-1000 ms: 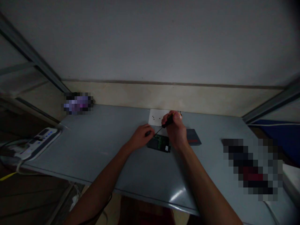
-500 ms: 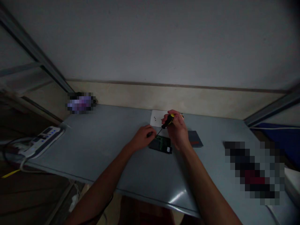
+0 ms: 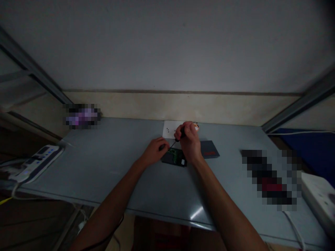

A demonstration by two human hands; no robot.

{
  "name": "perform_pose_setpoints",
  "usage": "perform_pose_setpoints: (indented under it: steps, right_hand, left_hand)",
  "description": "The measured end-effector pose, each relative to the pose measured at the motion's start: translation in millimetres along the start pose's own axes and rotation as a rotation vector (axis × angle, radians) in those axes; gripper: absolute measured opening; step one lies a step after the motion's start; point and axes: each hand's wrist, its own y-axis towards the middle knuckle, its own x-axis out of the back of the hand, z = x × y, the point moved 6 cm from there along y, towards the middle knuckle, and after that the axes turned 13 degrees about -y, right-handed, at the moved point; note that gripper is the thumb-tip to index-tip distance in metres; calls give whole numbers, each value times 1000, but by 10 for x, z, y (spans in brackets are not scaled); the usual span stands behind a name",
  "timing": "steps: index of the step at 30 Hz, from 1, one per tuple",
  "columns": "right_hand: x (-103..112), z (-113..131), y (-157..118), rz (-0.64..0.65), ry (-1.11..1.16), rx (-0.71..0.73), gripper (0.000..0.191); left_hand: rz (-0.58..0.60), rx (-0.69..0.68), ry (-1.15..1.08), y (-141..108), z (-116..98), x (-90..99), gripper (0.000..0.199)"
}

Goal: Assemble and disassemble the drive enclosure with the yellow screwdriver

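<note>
My right hand is closed around the dark handle of a screwdriver. Its thin shaft slants down to the left, and the tip reaches the far left part of an opened device with a green circuit board. At the left edge of that device, my left hand is closed, with a small dark rounded thing showing at its fingers; its kind is unclear. Behind the hands lies a white sheet with several tiny dark screws on it. A dark flat panel rests right of my right hand.
A white power strip with cables sits at the left of the grey table. At the right edge stands a white box-like item with a cable nearby. Blurred-out items lie back left and right. A wall closes off the back.
The whole view has shifted, so the hands and table items appear slightly further left. My right hand has turned a little, hiding the screwdriver handle's yellow part. Both hands keep their hold.
</note>
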Motion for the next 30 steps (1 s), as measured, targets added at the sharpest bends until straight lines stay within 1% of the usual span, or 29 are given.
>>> perform_pose_setpoints:
  steps: [4, 6, 8, 11, 15, 20, 22, 25, 30]
  right_hand:
    - [33, 21, 23, 70, -111, 52, 23]
    - [19, 20, 16, 118, -165, 49, 27]
    - [-13, -1, 3, 157, -164, 25, 33]
    - [-36, -42, -2, 115, -132, 14, 36]
    - [-61, -13, -7, 41, -225, 82, 36]
    - [-135, 136, -56, 57, -352, 166, 35]
    - [-160, 145, -70, 74, -352, 163, 35]
    - [-181, 86, -81, 96, -297, 132, 34]
    - [-194, -33, -112, 114, -177, 61, 39]
  left_hand:
    - [-6, -16, -4, -7, 10, -1, 20]
    - [0, -21, -9, -7, 20, -1, 21]
    - [16, -24, -22, -4, 32, -3, 22]
    - [32, -32, -28, 0, 41, -3, 22]
    - [3, -22, -9, -3, 37, 5, 21]
    - [-16, -17, 4, -12, -6, 5, 21]
    - [-26, -30, 8, -15, -23, 13, 20]
    - [-26, -35, 16, -19, -23, 13, 19]
    - [-5, 26, 1, -22, 19, -17, 19]
